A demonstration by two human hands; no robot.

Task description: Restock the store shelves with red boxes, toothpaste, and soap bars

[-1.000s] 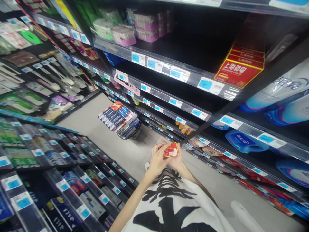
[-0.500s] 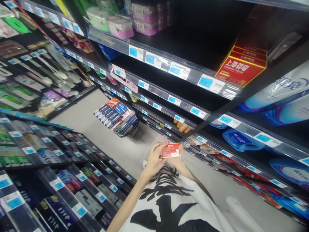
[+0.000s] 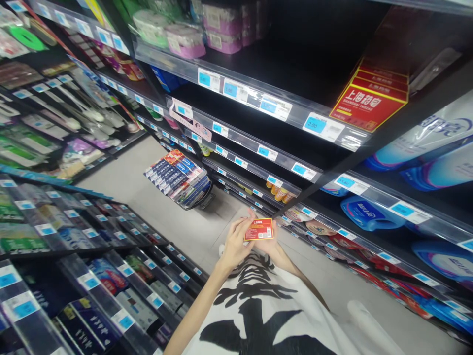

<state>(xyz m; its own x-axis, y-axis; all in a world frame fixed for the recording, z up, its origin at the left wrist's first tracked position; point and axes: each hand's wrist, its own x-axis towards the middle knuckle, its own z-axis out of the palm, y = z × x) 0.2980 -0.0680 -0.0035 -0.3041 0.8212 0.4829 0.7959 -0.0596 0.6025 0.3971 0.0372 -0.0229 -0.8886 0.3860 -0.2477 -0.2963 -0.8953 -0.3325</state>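
A small red soap box (image 3: 259,229) with yellow edges and a barcode is held in front of my body, its printed face turned up toward me. My left hand (image 3: 236,240) grips the box at its left side, fingers bent over that edge. Behind and under the box, my right hand (image 3: 272,246) holds its right side; most of its fingers are hidden by the box. Matching red soap boxes (image 3: 369,101) stand in a row at the right end of the upper shelf.
A basket heaped with toothpaste boxes (image 3: 179,175) stands on the grey floor (image 3: 129,180) ahead. The shelf edge (image 3: 258,98) with price tags runs along the right, above blue detergent bottles (image 3: 369,213). Purple-based packs (image 3: 223,29) sit on the upper shelf. Another shelf rack (image 3: 74,217) lines the left.
The soap box has shifted slightly to the left in my hands, and its tilt has changed a little. The shelves and basket stay nearly where they were.
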